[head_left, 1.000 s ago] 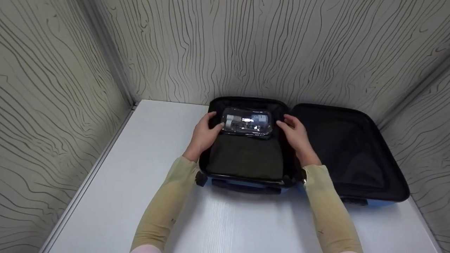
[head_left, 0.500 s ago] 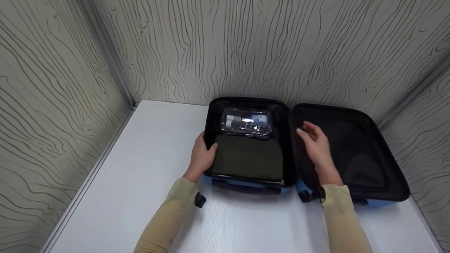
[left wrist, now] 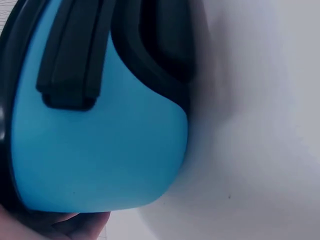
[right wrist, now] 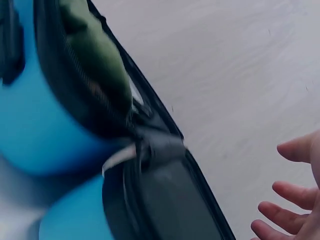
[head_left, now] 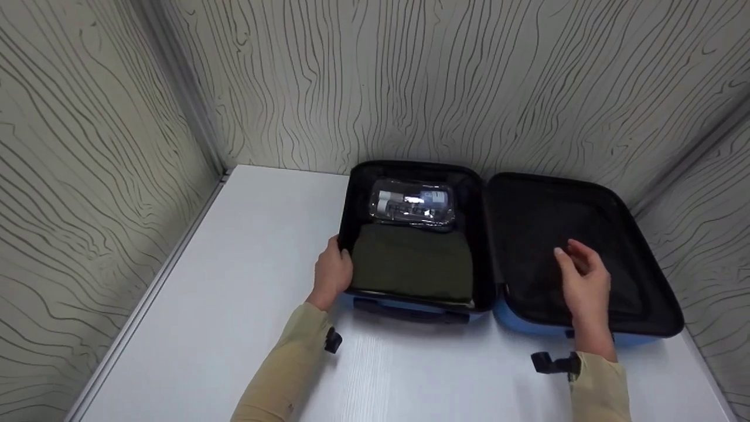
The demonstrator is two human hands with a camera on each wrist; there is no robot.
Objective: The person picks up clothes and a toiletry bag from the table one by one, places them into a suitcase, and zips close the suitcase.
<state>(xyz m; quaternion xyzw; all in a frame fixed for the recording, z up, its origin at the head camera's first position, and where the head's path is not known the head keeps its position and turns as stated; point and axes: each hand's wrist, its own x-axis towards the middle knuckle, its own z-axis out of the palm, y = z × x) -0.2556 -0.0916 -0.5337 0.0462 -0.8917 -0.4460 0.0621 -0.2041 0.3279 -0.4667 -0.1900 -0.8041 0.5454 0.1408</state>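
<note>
An open blue suitcase with a black lining (head_left: 481,266) lies on the white table, its lid half (head_left: 536,234) folded out to the right. My left hand (head_left: 333,272) grips the left rim of the packed half, thumb over the edge and fingers outside; in the left wrist view its fingertips show under the blue shell (left wrist: 100,155). Inside lie a folded dark green cloth (head_left: 413,264) and, behind it, a clear pouch (head_left: 413,205) with white-capped bottles. My right hand (head_left: 587,287) is over the lid half, holding nothing, fingers loosely bent and apart.
Wood-grain patterned walls (head_left: 375,82) stand behind and on both sides of the white table (head_left: 258,234). The suitcase's back edge is close to the rear wall. A dark carry handle (head_left: 410,310) faces the front on the packed half.
Both hands have come away from beside the pouch. My left hand moved toward me along the left rim and took hold there; my right hand moved right and nearer, over the lid half.
</note>
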